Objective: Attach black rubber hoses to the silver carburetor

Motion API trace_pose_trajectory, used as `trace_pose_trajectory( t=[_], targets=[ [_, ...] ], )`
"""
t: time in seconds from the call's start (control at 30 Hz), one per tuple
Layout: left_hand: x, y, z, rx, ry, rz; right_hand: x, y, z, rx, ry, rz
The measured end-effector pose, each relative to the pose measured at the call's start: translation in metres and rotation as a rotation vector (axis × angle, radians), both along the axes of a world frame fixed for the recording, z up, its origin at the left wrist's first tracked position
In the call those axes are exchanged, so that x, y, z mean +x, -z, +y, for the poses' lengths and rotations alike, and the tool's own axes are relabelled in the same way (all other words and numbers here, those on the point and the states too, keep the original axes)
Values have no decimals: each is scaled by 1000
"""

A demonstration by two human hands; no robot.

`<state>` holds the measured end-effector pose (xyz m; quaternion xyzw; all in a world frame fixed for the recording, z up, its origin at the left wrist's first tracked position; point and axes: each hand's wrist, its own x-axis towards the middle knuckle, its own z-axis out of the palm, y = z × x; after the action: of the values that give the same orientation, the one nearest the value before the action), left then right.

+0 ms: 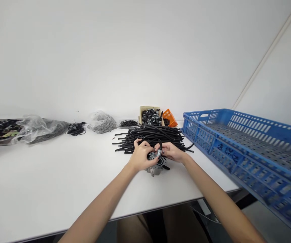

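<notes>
On the white counter (59,175), near the black rubber hoses (152,133), the left hand (141,156) grips the silver metal carburetor (155,171) and the right hand (172,152) pinches its short black rubber tube (160,145); one should hold the carburetor steady, the tube straight.

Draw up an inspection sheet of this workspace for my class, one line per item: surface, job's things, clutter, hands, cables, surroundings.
Surface: white table, dark near edge.
Job's things: metal part in hand, short black tube at its top; pile of black hoses just behind.
Clutter: cream bin of black and grey pieces, tilted orange basket, two clear plastic bags with contents.
Hands: left hand grips the metal part; right hand is at the tube, exact grip unclear.
Cables: thin pale cable below the table edge.
Surroundings: white wall behind; blue crate at right.
</notes>
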<state>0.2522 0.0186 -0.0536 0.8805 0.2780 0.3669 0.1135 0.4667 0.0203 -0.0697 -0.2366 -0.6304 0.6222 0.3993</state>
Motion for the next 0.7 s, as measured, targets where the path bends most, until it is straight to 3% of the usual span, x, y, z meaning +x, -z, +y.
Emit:
trace_pose_trajectory(
  t=[0.33, 0.53, 0.63, 0.7],
  targets=[
    [0, 1, 0, -57, 13, 40, -12, -3, -1, 170, 44, -1],
    [1, 0, -2, -2, -32, 36, -11, -5, -3, 115, 37, 28],
    [1, -1, -3, 26, -31, 18, -9, -4, -1, 45, 106, 97],
    [1, -1, -3, 24, -22, 15, -7, -6, 1, 85, 188, 83]
  ],
)
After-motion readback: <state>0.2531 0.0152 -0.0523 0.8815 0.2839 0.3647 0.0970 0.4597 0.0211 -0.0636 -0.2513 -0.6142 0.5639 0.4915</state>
